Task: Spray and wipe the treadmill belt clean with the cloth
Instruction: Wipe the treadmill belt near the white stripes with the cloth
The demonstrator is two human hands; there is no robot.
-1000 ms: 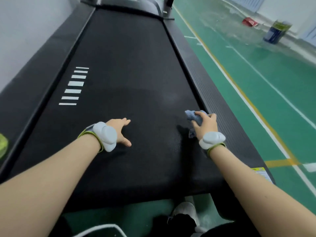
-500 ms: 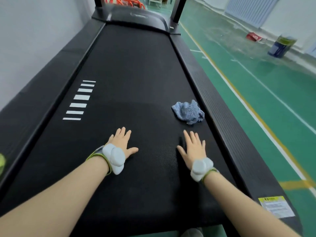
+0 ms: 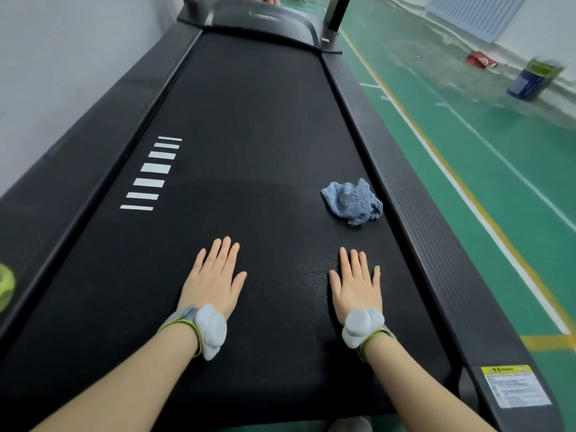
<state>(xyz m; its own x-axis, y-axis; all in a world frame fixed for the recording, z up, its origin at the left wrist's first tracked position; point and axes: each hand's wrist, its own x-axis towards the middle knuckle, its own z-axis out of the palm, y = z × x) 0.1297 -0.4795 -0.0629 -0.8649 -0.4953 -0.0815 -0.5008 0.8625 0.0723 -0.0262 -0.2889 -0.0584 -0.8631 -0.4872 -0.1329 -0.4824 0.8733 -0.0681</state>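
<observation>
The treadmill belt (image 3: pixel 249 135) is a black, finely textured strip running away from the person toward the motor cover (image 3: pixel 265 20) at its far end. The cloth (image 3: pixel 352 201) lies on the belt, close to the belt's right edge and just short of the ribbed side rail (image 3: pixel 414 213). It is a small blue-grey terry rag, crumpled into a loose heap of folds with a ragged lower corner, and nothing touches it. The left hand (image 3: pixel 215 279) rests palm down near the middle of the belt, fingers straight and close together, thumb out to the side, holding nothing. The right hand (image 3: pixel 355 285) lies flat on the belt in the same way, nearer the belt's right edge and on the near side of the cloth, apart from it, its fingers straight and grasping nothing. Each wrist carries a pale grey device (image 3: pixel 212 330) on a green-edged strap. Seven white bars (image 3: pixel 149 174) are printed toward the belt's left edge. A yellow-headed label (image 3: pixel 514 386) sits on the side rail by the belt's near end. Right of the belt spreads a green floor (image 3: pixel 467 182) with painted lines, where a blue container (image 3: pixel 536 79) stands well away from the belt
</observation>
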